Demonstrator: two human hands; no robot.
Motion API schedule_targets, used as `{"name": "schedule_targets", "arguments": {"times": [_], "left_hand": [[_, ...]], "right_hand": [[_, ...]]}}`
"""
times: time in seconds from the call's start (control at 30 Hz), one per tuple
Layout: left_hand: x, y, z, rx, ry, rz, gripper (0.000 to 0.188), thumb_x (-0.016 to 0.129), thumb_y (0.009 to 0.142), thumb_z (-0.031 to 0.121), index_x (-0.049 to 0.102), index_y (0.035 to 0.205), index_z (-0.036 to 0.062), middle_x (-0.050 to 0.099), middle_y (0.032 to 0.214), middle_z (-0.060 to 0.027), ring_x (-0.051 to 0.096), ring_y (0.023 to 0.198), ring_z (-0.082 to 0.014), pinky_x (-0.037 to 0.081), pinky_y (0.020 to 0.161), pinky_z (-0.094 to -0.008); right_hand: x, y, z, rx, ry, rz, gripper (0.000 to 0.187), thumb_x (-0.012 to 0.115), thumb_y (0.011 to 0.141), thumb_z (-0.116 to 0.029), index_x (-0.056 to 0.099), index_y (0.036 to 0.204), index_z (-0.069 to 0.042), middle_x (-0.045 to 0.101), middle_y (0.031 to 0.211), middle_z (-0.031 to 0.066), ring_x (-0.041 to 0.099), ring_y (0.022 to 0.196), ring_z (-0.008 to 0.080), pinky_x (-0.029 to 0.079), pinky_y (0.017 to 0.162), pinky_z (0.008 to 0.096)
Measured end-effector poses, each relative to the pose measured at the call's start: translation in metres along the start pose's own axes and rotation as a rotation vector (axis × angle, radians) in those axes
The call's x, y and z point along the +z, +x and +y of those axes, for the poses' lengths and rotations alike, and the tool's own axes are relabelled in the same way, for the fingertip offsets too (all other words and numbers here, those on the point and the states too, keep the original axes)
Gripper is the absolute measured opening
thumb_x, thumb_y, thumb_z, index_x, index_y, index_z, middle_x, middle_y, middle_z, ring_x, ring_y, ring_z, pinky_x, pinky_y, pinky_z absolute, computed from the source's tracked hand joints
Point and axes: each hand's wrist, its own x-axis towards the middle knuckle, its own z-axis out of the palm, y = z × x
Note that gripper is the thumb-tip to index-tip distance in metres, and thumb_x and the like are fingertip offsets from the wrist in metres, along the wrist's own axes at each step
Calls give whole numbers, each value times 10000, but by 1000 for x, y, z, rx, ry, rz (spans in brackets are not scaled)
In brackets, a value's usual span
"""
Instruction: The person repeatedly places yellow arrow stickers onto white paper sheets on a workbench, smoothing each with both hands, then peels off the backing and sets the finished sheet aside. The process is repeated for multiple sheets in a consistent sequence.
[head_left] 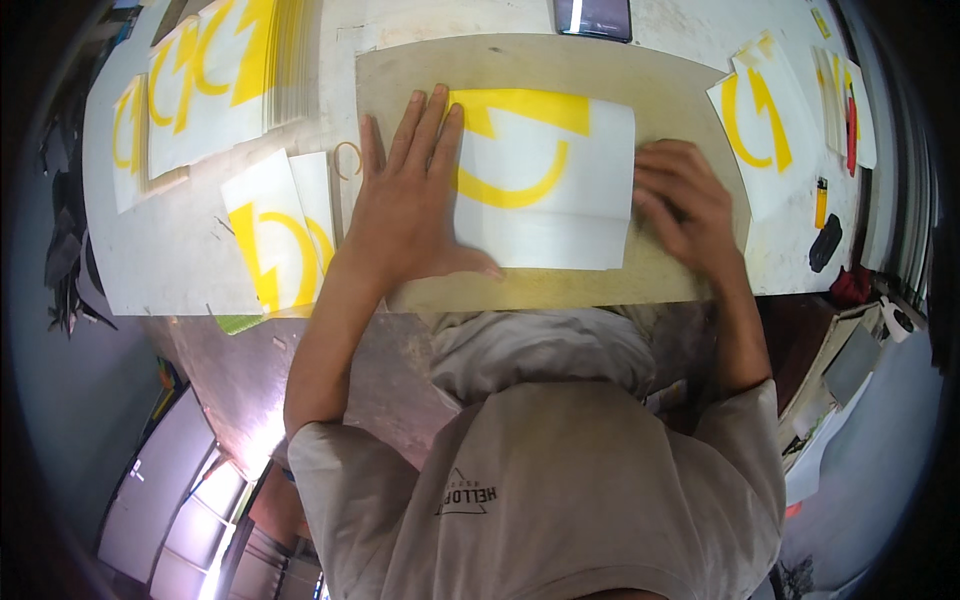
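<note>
A folded sheet of white paper (590,235) with a yellow arc and a yellow angular shape printed on it lies on a tan board (540,290) in front of me. My left hand (405,205) presses flat over the paper's left end, fingers spread and thumb stretched along its lower part. That end is hidden under the palm. At the opposite edge, my right hand (690,205) has its fingers curled, thumb and fingertips meeting the paper's border. A slight blur covers this hand, and its fingertips are partly hidden.
Thick stacks of similar printed paper (215,90) stand at the far left, with loose pieces (275,235) nearer. On the right lie more printed pieces (755,125), a red pen-like tool (852,130), a yellow lighter (821,203) and a black object (825,243). A dark phone-like slab (593,18) rests at the back.
</note>
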Motion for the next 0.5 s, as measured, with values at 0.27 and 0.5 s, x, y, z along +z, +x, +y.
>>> {"name": "schedule_targets", "arguments": {"times": [0.27, 0.5], "left_hand": [[7, -2, -9, 24, -11, -4, 1704, 821, 374, 858, 138, 1619, -86, 131, 1720, -250, 89, 1609, -395, 22, 1264, -657], [4, 0, -7, -1, 28, -49, 1713, 795, 377, 877, 130, 1612, -108, 124, 1718, -262, 72, 1612, -395, 18, 1261, -655]], "right_hand": [[14, 31, 12, -430, -51, -263, 269, 758, 785, -117, 724, 1034, -20, 693, 1155, 159, 639, 1178, 371, 554, 998, 477], [37, 63, 4, -200, 39, -548, 352, 723, 882, -221, 716, 1206, -81, 677, 1280, 134, 661, 1115, 317, 542, 958, 431]]}}
